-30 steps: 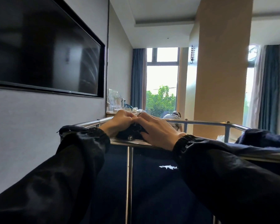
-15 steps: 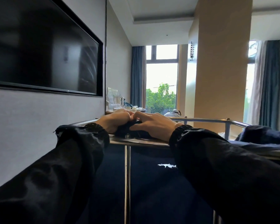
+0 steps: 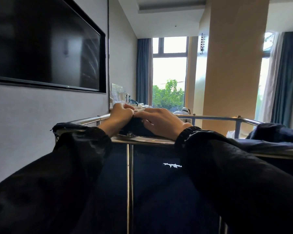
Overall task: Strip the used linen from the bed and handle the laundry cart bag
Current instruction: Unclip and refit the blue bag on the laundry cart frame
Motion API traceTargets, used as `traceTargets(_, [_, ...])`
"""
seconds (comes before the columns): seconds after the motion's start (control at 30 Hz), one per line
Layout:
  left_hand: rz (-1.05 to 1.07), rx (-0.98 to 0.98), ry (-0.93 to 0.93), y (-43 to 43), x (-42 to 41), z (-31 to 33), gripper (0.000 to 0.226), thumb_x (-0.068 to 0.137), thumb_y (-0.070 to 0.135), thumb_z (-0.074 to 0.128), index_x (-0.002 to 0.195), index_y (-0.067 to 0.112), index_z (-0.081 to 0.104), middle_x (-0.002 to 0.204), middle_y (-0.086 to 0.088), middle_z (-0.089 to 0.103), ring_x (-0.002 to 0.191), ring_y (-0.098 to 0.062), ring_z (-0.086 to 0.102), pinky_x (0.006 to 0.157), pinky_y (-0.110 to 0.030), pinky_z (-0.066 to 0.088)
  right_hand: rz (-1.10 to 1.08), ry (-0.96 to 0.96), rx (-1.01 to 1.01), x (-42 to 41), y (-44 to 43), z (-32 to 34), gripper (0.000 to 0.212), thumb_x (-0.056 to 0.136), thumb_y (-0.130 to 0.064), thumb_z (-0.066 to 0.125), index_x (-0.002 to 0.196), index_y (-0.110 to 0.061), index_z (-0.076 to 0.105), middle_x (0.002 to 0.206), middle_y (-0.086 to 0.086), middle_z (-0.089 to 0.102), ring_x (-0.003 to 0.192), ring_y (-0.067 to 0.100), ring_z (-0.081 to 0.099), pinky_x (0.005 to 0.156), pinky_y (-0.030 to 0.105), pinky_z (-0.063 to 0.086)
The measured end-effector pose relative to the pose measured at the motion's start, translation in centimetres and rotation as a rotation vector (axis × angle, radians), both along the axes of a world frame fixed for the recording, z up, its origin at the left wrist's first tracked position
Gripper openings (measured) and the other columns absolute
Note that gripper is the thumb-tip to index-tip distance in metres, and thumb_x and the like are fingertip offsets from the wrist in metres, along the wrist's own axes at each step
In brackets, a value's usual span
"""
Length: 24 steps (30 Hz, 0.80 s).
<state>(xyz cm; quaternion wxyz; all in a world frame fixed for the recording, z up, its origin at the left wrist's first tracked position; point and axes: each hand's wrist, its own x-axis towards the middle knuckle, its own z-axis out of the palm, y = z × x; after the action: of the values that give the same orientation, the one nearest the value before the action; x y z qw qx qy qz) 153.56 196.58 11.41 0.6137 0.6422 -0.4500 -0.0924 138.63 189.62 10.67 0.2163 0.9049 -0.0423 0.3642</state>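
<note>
Left hand (image 3: 121, 115), right hand (image 3: 161, 123), both gripping dark bag fabric (image 3: 135, 128), atop cart rail (image 3: 142, 141)

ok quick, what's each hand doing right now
Left hand: fingers curled, gripping the dark bag fabric at the cart rail.
Right hand: pinching the same fabric.

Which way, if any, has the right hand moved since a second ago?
No. The right hand stays on the dark bag fabric atop the cart's near rail, just right of the upright post; only the view shifted.
</note>
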Motion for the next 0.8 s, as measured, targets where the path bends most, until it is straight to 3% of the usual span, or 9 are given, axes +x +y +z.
traceTargets(0.1, [0.207, -0.190, -0.168, 3.2, -1.9, -1.3, 0.016, 0.089, 0.006, 0.052, 0.098, 0.014, 0.062, 0.088, 0.001, 0.060, 0.086, -0.014, 0.058, 0.071, -0.019, 0.047, 0.075, -0.024, -0.027, -0.6, 0.6, -0.2, 0.040, 0.084, -0.011, 0.052, 0.122, -0.018, 0.064, 0.088, 0.006, 0.070, 0.070, 0.028, 0.065, 0.062, 0.035, 0.055])
traceTargets(0.2, [0.194, -0.366, -0.185, 6.8, -4.5, -4.7, 0.012, 0.090, 0.006, 0.056, 0.098, 0.014, 0.059, 0.088, 0.005, 0.059, 0.080, -0.002, 0.055, 0.064, -0.006, 0.042, 0.136, -0.024, -0.142, -1.2, 1.3, -0.4, 0.040, 0.080, -0.008, 0.058, 0.118, -0.018, 0.067, 0.085, 0.003, 0.068, 0.062, 0.023, 0.061, 0.058, 0.022, 0.038])
traceTargets(0.27, [0.145, -0.371, -0.197, 7.9, -5.5, -8.0, 0.014, 0.090, 0.005, 0.059, 0.099, 0.016, 0.058, 0.090, 0.005, 0.060, 0.081, -0.002, 0.057, 0.067, -0.004, 0.042, 0.182, -0.004, -0.204, -1.5, 1.7, -0.7, 0.036, 0.083, -0.012, 0.055, 0.116, -0.017, 0.067, 0.091, 0.002, 0.068, 0.065, 0.023, 0.062, 0.059, 0.021, 0.036])
traceTargets(0.37, [0.152, -0.295, -0.148, 7.8, -5.6, -12.6, 0.018, 0.088, 0.005, 0.063, 0.100, 0.017, 0.056, 0.092, 0.002, 0.062, 0.083, -0.005, 0.060, 0.069, -0.009, 0.044, 0.188, 0.036, -0.261, -1.7, 2.7, -1.9, 0.035, 0.087, -0.023, 0.048, 0.117, -0.016, 0.066, 0.101, 0.002, 0.067, 0.073, 0.023, 0.065, 0.054, 0.025, 0.046])
traceTargets(0.47, [0.171, -0.217, -0.040, 7.1, -6.0, -16.0, 0.014, 0.089, 0.005, 0.062, 0.098, 0.014, 0.055, 0.083, 0.003, 0.062, 0.075, -0.012, 0.061, 0.062, -0.008, 0.045, 0.142, 0.058, -0.224, -1.9, 3.1, -2.5, 0.035, 0.093, -0.027, 0.042, 0.120, -0.017, 0.062, 0.101, 0.002, 0.065, 0.071, 0.024, 0.064, 0.049, 0.033, 0.051])
traceTargets(0.53, [0.109, -0.176, 0.077, 6.4, -7.0, -17.5, 0.009, 0.093, 0.004, 0.056, 0.101, 0.005, 0.059, 0.077, -0.004, 0.064, 0.067, -0.019, 0.065, 0.057, -0.016, 0.050, 0.106, 0.109, -0.196, -2.4, 3.1, -2.2, 0.037, 0.097, -0.028, 0.036, 0.126, -0.021, 0.057, 0.102, 0.002, 0.061, 0.070, 0.025, 0.062, 0.052, 0.036, 0.052])
traceTargets(0.6, [0.010, -0.173, 0.290, 5.5, -8.1, -18.2, 0.019, 0.096, 0.003, 0.051, 0.113, -0.003, 0.055, 0.082, -0.010, 0.065, 0.067, -0.021, 0.066, 0.057, -0.025, 0.055, 0.053, 0.175, -0.187, -2.9, 2.9, -2.0, 0.034, 0.100, -0.027, 0.037, 0.130, -0.027, 0.052, 0.105, 0.003, 0.056, 0.073, 0.023, 0.059, 0.057, 0.037, 0.052])
traceTargets(0.7, [-0.065, -0.232, 0.584, 4.0, -10.0, -17.4, 0.039, 0.098, 0.003, 0.047, 0.135, -0.005, 0.038, 0.102, -0.010, 0.060, 0.083, -0.021, 0.064, 0.072, -0.026, 0.057, -0.001, 0.197, -0.152, -3.3, 2.6, -2.3, 0.033, 0.101, -0.022, 0.044, 0.131, -0.032, 0.051, 0.110, 0.003, 0.054, 0.078, 0.025, 0.060, 0.061, 0.033, 0.048])
traceTargets(0.8, [-0.115, -0.296, 0.781, 2.3, -11.5, -16.2, 0.055, 0.100, 0.005, 0.044, 0.149, 0.008, 0.020, 0.104, 0.004, 0.053, 0.103, -0.024, 0.058, 0.088, -0.035, 0.051, 0.008, 0.195, -0.149, -3.2, 2.7, -2.5, 0.034, 0.099, -0.021, 0.045, 0.131, -0.032, 0.053, 0.110, 0.004, 0.058, 0.077, 0.028, 0.063, 0.059, 0.034, 0.049])
